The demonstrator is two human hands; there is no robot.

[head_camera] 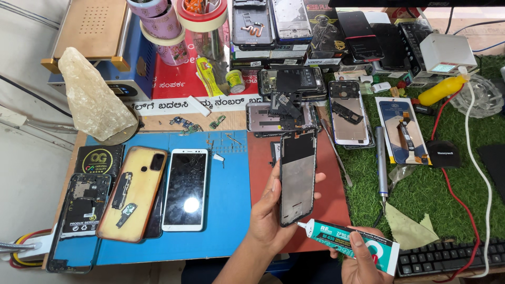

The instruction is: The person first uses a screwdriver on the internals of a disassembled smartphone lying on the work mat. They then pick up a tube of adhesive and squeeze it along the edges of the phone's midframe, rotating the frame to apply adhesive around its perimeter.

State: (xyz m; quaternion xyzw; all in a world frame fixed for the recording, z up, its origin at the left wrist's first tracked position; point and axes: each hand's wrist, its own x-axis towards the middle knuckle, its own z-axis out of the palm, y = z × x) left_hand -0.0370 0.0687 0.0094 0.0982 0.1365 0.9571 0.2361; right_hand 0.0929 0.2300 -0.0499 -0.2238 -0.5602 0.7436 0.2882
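While a blue rubber work mat covers the left part of the bench and a strip of green artificial turf covers the right, a red-brown mat lies between them under both hands. On the blue mat, side by side, lie a white smartphone with a cracked dark screen and a worn yellow phone back cover, with an opened black phone body at the mat's left edge. Above the red-brown mat, the left hand grips a black phone frame with a grey metal inner plate, held upright, thumb on its left edge and fingers curled behind it. Just below the frame's lower corner, the right hand is closed around a teal and white tube of adhesive, whose thin nozzle touches or nearly touches that corner. On the turf, a silver pen-shaped screwdriver lies well apart from both hands.
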